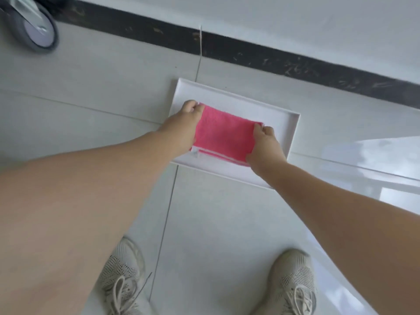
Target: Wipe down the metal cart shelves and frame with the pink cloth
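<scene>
A folded pink cloth (223,134) with a white border lies in a shallow white tray (288,130) on the tiled floor. My left hand (184,126) grips the cloth's left edge, fingers curled over its far corner. My right hand (267,145) pinches the right edge. Of the cart, only one grey caster wheel (37,30) shows, at the top left corner; its shelves and frame are out of view.
A dark baseboard strip (250,53) runs along the wall behind the tray. My two feet in beige mesh sneakers, the left (122,278) and the right (293,283), stand on pale floor tiles in front of the tray. Glare lies on the floor at right.
</scene>
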